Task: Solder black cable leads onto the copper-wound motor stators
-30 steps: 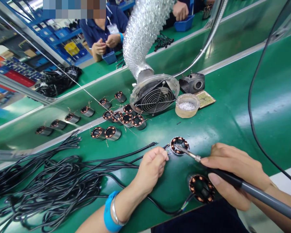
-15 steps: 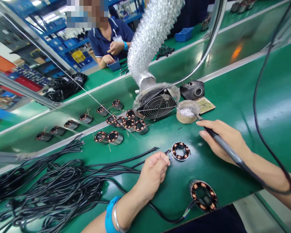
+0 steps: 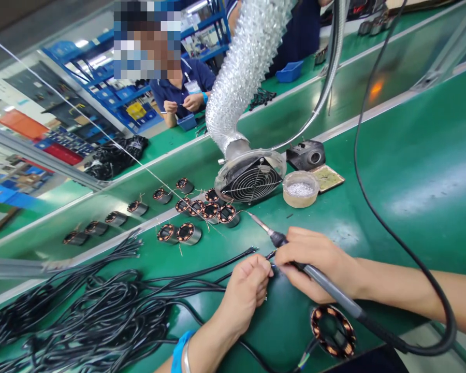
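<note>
My right hand is closed round the handle of a soldering iron, whose bare tip points up and left toward the copper-wound motor stators. Beside it, my left hand pinches thin wires at the end of a black cable. The fingertips of both hands are close together over the bench. My right hand hides the small stator that these wires run to. A larger stator lies below my right hand at the bench edge, with a cable and coloured wires at its side.
A tangle of black cables covers the left of the green bench. Behind stand a round fume extractor on a silver duct, a tub of solder bits and a black holder. A co-worker sits across the divider.
My right hand has brought the soldering iron from the solder tub down and left, beside my left hand. It now covers the small stator. My left hand keeps its pinch.
</note>
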`<state>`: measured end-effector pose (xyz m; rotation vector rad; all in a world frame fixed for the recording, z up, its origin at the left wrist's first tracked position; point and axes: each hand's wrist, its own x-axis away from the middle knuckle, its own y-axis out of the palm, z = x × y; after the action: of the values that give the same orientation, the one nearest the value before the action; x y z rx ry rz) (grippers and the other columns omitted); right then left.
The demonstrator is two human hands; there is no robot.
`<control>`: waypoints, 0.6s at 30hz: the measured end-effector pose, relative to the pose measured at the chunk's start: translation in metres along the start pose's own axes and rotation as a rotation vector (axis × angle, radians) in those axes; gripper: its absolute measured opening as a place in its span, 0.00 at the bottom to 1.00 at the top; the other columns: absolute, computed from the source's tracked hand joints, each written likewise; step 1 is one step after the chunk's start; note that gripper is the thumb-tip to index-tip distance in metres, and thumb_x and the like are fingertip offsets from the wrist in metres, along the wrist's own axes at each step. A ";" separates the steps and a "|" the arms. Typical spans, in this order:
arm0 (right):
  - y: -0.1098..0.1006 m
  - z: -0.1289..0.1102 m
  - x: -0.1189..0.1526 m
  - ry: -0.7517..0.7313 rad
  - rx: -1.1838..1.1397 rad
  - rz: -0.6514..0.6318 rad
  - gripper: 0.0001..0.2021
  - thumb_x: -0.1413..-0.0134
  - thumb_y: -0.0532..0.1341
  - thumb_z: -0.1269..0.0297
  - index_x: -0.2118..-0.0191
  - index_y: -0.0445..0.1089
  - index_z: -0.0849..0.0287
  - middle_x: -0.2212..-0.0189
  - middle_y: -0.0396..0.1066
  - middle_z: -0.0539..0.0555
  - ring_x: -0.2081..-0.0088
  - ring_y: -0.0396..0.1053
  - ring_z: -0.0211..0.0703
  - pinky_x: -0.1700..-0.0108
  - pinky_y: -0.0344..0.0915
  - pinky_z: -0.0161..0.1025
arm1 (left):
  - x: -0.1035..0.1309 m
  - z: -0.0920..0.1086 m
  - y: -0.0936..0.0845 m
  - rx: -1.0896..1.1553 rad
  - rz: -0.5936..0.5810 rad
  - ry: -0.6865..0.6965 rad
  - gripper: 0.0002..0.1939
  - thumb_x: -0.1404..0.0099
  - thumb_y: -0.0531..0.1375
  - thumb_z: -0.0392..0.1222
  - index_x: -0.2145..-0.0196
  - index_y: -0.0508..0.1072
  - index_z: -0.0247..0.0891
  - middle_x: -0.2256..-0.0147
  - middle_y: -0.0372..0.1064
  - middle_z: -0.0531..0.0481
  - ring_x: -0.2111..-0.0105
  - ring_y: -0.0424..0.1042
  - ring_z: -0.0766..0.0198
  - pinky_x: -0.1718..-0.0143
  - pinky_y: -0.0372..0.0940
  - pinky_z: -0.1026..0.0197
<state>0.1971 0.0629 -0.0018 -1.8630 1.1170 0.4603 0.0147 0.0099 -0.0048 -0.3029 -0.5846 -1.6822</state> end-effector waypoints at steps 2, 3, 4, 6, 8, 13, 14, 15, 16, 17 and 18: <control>0.004 0.000 0.002 -0.007 -0.025 0.043 0.08 0.45 0.54 0.78 0.64 0.67 0.59 0.75 0.66 0.49 0.73 0.58 0.38 0.69 0.59 0.36 | 0.000 0.001 -0.003 -0.109 0.011 0.073 0.23 0.41 0.62 0.61 0.73 0.62 0.38 0.83 0.45 0.64 0.84 0.41 0.74 0.83 0.41 0.69; 0.006 0.001 0.004 -0.009 -0.037 0.061 0.09 0.44 0.54 0.79 0.63 0.66 0.59 0.75 0.66 0.49 0.73 0.58 0.38 0.69 0.59 0.35 | -0.001 0.001 -0.004 -0.176 0.029 0.131 0.23 0.40 0.62 0.60 0.73 0.62 0.37 0.82 0.48 0.62 0.82 0.45 0.73 0.81 0.45 0.69; 0.007 0.001 0.005 -0.011 -0.049 0.073 0.09 0.44 0.55 0.79 0.63 0.66 0.58 0.75 0.67 0.49 0.74 0.57 0.38 0.70 0.59 0.35 | -0.001 0.001 -0.005 -0.243 0.048 0.191 0.22 0.38 0.61 0.59 0.72 0.63 0.37 0.80 0.51 0.61 0.80 0.48 0.73 0.78 0.49 0.69; 0.008 0.001 0.008 -0.021 -0.066 0.076 0.09 0.43 0.54 0.79 0.62 0.66 0.58 0.75 0.66 0.48 0.74 0.57 0.38 0.70 0.58 0.35 | -0.001 0.000 -0.007 -0.349 0.077 0.281 0.20 0.35 0.59 0.57 0.71 0.64 0.36 0.76 0.55 0.58 0.75 0.53 0.70 0.73 0.53 0.68; 0.009 0.001 0.011 -0.034 -0.070 0.068 0.09 0.42 0.54 0.79 0.61 0.65 0.59 0.76 0.64 0.48 0.74 0.57 0.37 0.70 0.58 0.35 | -0.001 -0.001 -0.007 -0.397 0.085 0.311 0.19 0.33 0.57 0.56 0.70 0.65 0.36 0.74 0.57 0.56 0.73 0.55 0.69 0.70 0.54 0.67; 0.011 0.001 0.018 -0.048 -0.083 0.033 0.10 0.42 0.56 0.80 0.59 0.65 0.59 0.74 0.67 0.50 0.72 0.60 0.38 0.67 0.61 0.37 | -0.001 -0.006 -0.006 -0.395 0.086 0.305 0.18 0.32 0.56 0.55 0.69 0.64 0.37 0.76 0.54 0.57 0.75 0.53 0.69 0.73 0.52 0.66; 0.012 0.001 0.019 -0.051 -0.087 0.029 0.10 0.42 0.56 0.80 0.59 0.65 0.59 0.73 0.68 0.51 0.72 0.60 0.38 0.66 0.61 0.38 | -0.002 -0.007 -0.006 -0.389 0.089 0.303 0.18 0.32 0.56 0.55 0.69 0.64 0.37 0.76 0.54 0.57 0.76 0.52 0.69 0.74 0.52 0.66; 0.012 0.001 0.019 -0.053 -0.090 0.028 0.10 0.42 0.56 0.80 0.58 0.65 0.59 0.73 0.69 0.51 0.71 0.60 0.38 0.66 0.61 0.38 | -0.002 -0.007 -0.006 -0.380 0.091 0.298 0.18 0.33 0.57 0.56 0.69 0.64 0.37 0.76 0.53 0.58 0.77 0.51 0.70 0.74 0.51 0.66; 0.013 0.002 0.020 -0.052 -0.091 0.031 0.10 0.42 0.56 0.80 0.58 0.65 0.59 0.73 0.68 0.51 0.71 0.60 0.38 0.66 0.61 0.38 | -0.002 -0.007 -0.006 -0.366 0.093 0.290 0.19 0.33 0.57 0.57 0.69 0.64 0.37 0.77 0.53 0.58 0.77 0.51 0.70 0.75 0.51 0.67; 0.013 0.002 0.020 -0.046 -0.088 0.045 0.11 0.43 0.56 0.80 0.58 0.65 0.59 0.74 0.67 0.50 0.72 0.59 0.38 0.67 0.60 0.37 | -0.002 -0.007 -0.006 -0.347 0.091 0.277 0.19 0.34 0.57 0.57 0.70 0.64 0.37 0.77 0.53 0.58 0.78 0.50 0.71 0.76 0.50 0.67; 0.013 0.003 0.020 -0.035 -0.087 0.069 0.11 0.43 0.56 0.80 0.59 0.65 0.59 0.74 0.67 0.50 0.72 0.58 0.38 0.67 0.60 0.37 | -0.002 -0.006 -0.006 -0.322 0.084 0.258 0.20 0.34 0.58 0.58 0.70 0.64 0.37 0.78 0.53 0.59 0.78 0.50 0.71 0.77 0.50 0.68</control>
<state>0.1965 0.0522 -0.0234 -1.8890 1.1566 0.5871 0.0098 0.0088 -0.0120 -0.3289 -0.1064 -1.6983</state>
